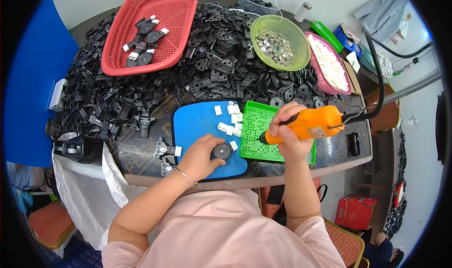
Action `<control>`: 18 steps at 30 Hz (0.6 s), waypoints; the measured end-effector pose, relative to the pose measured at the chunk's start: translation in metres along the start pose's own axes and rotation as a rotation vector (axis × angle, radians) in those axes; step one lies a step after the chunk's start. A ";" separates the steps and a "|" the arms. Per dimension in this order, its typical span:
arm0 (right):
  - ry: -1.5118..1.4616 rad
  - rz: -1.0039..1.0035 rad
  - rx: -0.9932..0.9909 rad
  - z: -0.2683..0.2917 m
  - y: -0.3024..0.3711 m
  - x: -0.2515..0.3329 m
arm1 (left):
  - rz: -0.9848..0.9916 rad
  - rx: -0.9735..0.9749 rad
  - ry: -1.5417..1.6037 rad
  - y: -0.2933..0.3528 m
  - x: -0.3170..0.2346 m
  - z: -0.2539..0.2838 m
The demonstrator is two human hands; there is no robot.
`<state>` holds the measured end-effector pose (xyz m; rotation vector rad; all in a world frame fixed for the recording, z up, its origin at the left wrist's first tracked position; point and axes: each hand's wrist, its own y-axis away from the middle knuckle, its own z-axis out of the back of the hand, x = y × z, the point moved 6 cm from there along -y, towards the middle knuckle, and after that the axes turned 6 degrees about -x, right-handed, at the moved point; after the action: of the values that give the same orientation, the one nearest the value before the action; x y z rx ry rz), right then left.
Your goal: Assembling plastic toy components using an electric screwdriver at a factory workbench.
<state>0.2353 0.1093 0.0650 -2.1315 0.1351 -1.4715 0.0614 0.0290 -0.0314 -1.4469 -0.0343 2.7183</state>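
Note:
My left hand (201, 156) is closed round a black wheel assembly (221, 151) with a white block at its end, low over the blue mat (193, 122). My right hand (288, 135) grips an orange electric screwdriver (316, 122), its dark tip pointing left above the green perforated tray (256, 110). Several white plastic blocks (226, 128) lie on the mat's right side. Left of the mat sit two black assemblies with white blocks and metal parts, the upper one (162, 149) near its edge.
Black plastic parts (212, 46) are heaped across the table's back. A red basket (186, 37) holds finished-looking wheel assemblies. Farther right stand a yellow-green basket (301, 56) of small metal pieces and a pink basket (325, 86) of white pieces. A black cable (378, 75) runs from the screwdriver.

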 end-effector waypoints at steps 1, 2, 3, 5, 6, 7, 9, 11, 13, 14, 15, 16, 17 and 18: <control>0.015 -0.017 -0.032 0.004 0.003 -0.004 | 0.005 -0.001 0.001 0.000 0.000 0.000; 0.000 0.000 -0.047 0.005 0.005 -0.005 | 0.010 -0.002 0.003 0.001 0.000 0.000; 0.001 -0.002 -0.049 0.006 0.007 -0.005 | 0.011 0.000 0.003 0.001 -0.001 0.000; -0.011 -0.029 -0.063 0.006 0.008 -0.007 | 0.011 0.002 -0.002 0.000 -0.001 0.001; -0.012 -0.029 -0.065 0.008 0.008 -0.008 | 0.011 0.004 -0.003 0.000 -0.001 0.000; 0.032 -0.008 -0.035 0.009 0.009 -0.010 | 0.011 0.001 -0.004 0.000 -0.001 0.000; 0.075 0.014 -0.005 0.010 0.010 -0.011 | 0.012 -0.003 -0.005 0.000 -0.001 0.000; 0.101 0.023 -0.009 0.009 0.011 -0.010 | -0.008 -0.007 -0.014 0.000 -0.001 0.000; 0.095 0.020 -0.004 0.009 0.011 -0.011 | 0.001 -0.006 -0.011 0.000 -0.002 0.000; 0.090 0.018 0.001 0.008 0.011 -0.011 | 0.009 -0.004 -0.006 0.000 -0.001 0.000; 0.090 0.017 0.001 0.008 0.011 -0.012 | 0.010 -0.003 -0.006 0.000 -0.001 0.000; 0.071 0.004 0.007 0.007 0.012 -0.012 | 0.023 0.001 0.020 0.001 -0.001 0.000; 0.053 -0.010 0.013 0.006 0.012 -0.013 | 0.036 0.005 0.047 0.001 -0.001 0.000; 0.053 -0.009 0.013 0.006 0.012 -0.013 | 0.035 0.005 0.047 0.001 -0.001 0.000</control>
<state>0.2384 0.1067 0.0470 -2.0861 0.1348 -1.5311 0.0617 0.0281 -0.0310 -1.5240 -0.0001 2.7088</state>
